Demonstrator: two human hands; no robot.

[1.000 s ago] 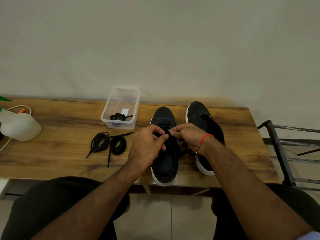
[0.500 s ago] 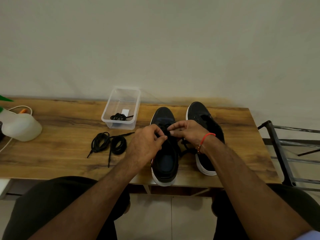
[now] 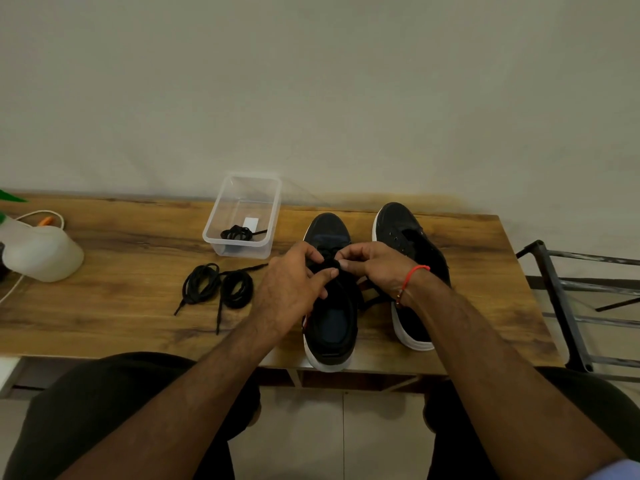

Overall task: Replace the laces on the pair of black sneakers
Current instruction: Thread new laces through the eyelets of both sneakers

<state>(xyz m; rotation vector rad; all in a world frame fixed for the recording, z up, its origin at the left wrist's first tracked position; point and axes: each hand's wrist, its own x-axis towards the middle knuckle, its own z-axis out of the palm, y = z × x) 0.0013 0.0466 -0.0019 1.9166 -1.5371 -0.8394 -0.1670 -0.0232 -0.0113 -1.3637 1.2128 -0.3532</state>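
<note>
Two black sneakers with white soles stand side by side on the wooden table point(image 3: 121, 317), toes pointing away from me. Over the left sneaker point(image 3: 330, 323) my left hand point(image 3: 294, 289) and my right hand point(image 3: 374, 268) meet, both pinching a black lace point(image 3: 329, 266) above its tongue. The right sneaker point(image 3: 408, 244) shows empty eyelets near the toe. Two coiled black laces point(image 3: 221, 285) lie on the table left of my hands. A further black lace bundle point(image 3: 237, 233) sits inside a clear plastic tub point(image 3: 221, 216).
A white plastic bottle point(image 3: 41, 252) with a cord lies at the table's left end. A dark metal rack point(image 3: 568, 306) stands off the table's right edge. My knees are under the near edge, with tiled floor between them.
Both hands stayed over the left sneaker's tongue. They shifted slightly away from me, and the fingers reworked their pinch on the lace.
</note>
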